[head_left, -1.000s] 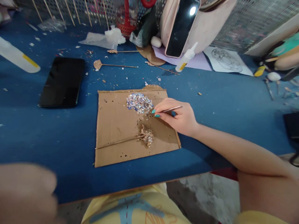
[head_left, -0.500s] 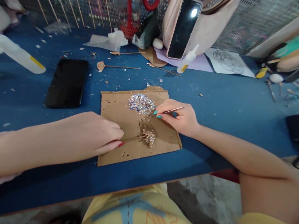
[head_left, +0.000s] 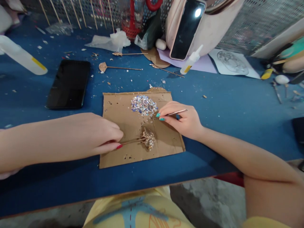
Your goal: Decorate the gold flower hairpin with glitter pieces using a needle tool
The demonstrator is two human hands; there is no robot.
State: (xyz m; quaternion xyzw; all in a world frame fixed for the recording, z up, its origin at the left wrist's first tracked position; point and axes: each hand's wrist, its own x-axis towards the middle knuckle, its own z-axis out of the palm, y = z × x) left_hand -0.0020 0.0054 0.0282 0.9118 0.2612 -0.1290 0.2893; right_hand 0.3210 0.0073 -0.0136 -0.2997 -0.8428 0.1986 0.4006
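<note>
My left hand (head_left: 105, 131) is closed on the thin stem of a gold hairpin (head_left: 148, 139). The hairpin's head is crusted with glittering bits and faces right, just over a piece of brown cardboard (head_left: 114, 120). In my right hand (head_left: 184, 122), thumb and fingers pinch slim metal tweezers (head_left: 177, 112), whose tips point left near the cardboard. Whether the tips hold a chip is too small to tell. Close to the tips lies a heap of shiny iridescent chips (head_left: 143, 105) on the cardboard's upper part.
A black phone (head_left: 68, 84) lies left of the cardboard. Behind are gold-headed sticks (head_left: 123, 68), a small glue bottle (head_left: 191, 60), an upright phone (head_left: 187, 30) and crumpled plastic (head_left: 111, 41). A larger white bottle (head_left: 22, 55) is at far left. Scraps dot the blue table (head_left: 228, 104).
My left hand has shifted slightly left, drawing the hairpin along with it. My right hand with the tweezers has hardly moved.
</note>
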